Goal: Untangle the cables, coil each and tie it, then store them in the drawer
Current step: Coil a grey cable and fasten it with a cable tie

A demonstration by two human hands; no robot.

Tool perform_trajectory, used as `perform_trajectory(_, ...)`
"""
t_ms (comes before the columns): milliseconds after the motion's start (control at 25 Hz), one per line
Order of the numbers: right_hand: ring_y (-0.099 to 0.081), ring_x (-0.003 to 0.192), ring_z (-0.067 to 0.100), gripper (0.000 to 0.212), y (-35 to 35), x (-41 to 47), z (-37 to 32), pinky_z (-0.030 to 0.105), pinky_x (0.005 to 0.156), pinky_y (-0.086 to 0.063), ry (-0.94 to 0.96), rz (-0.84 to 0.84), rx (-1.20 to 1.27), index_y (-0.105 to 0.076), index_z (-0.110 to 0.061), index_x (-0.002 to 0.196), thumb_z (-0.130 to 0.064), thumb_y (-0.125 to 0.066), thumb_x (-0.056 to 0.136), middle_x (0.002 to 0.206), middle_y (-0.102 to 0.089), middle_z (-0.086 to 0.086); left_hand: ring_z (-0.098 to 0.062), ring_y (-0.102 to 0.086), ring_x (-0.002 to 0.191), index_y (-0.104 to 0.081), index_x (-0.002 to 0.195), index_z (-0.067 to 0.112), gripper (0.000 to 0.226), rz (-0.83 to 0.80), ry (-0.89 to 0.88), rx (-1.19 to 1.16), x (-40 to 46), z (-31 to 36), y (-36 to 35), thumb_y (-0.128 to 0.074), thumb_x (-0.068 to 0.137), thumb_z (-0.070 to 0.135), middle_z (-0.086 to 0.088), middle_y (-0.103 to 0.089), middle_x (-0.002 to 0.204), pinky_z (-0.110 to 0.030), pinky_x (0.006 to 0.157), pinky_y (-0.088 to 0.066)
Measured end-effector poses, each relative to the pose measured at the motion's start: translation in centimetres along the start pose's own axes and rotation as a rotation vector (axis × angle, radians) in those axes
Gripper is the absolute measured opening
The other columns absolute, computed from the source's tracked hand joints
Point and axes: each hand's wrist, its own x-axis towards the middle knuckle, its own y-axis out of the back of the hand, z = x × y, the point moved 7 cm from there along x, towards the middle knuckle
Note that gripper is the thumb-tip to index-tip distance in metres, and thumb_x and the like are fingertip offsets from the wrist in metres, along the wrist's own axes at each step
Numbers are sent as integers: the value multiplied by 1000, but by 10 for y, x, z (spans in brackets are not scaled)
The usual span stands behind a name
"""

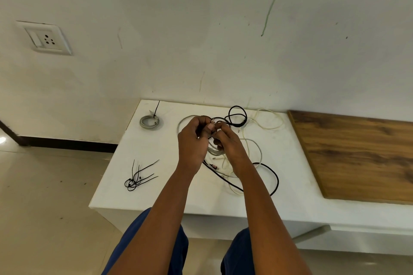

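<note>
Knees: blue trousers (156, 250) at the bottom of the view, right up against the desk's near edge, both forearms reaching out over them.
Left hand: left hand (193, 140) is up over the middle of the desk (290, 163), fingers curled, pinching a bit of the cabling between thumb and fingers. Can't really tell which strand it's got.
Right hand: right hand (228, 143) is touching the left one, fingers curled around a bunch of grey cable loops (213, 150) that hang under both hands.
Tangle: pretty much a mess tbh. A black cable (238, 116) loops toward the far edge just behind the hands, and another black run (273, 176) swings out right of the right forearm toward the near edge. White cable (268, 121) sprawls toward the far right, near the wood panel (357, 154).
Done coil: one grey coil (149, 121) sits at the far left corner, well apart from the tangle, with a black tie sticking up off it.
Ties: little bunch of black zip ties (138, 177) lying near the left edge, left of the left forearm.
Wall: socket plate (45, 38) up on the left, green streak (273, 0) running down on the right.
Floor: beige tiles (44, 207) left of the desk.
</note>
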Motion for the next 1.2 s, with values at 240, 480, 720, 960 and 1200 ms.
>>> perform_trajectory(240,-49,73,12,18,-4,7,7,32,72,-39,-11,72,-135,-59,-15,85,-20,-43,93,75,-55,0,-4,-60,75,-62,88,16,12,21,35,40,-1,-7,0,-58,90,5,4,-65,82,-1,66,-42)
perform_trajectory(480,-42,51,2,12,-12,6,17,13,51,-36,-52,73,54,-51,-18,95,-11,-41,95,63,-44,-2,-1,-63,78,-67,84,26,15,-56,59,-15,10,-12,8,-66,86,10,13,-68,81,-6,73,-45)
perform_trajectory(720,-45,53,8,8,-28,16,32,22,56,-36,-239,206,685,-49,-14,91,-7,-44,93,61,-49,-2,-14,-58,97,-66,105,20,18,142,256,114,24,-38,48,-55,94,28,4,-64,101,-22,87,-42)
perform_trajectory(960,-47,51,13,16,-87,31,43,28,64,-41,-336,93,931,-52,-9,78,-6,-39,89,61,-51,2,-24,-62,67,-61,81,6,16,-21,726,-167,21,-78,73,-53,91,16,-11,-64,79,-34,72,-55)
perform_trajectory(1200,-55,83,16,24,-127,41,67,23,69,-49,-419,218,540,-59,-6,115,-8,-54,92,93,-60,5,-26,-64,77,-64,109,0,22,249,588,-2,39,-97,132,-61,89,10,-13,-63,87,-29,68,-56)
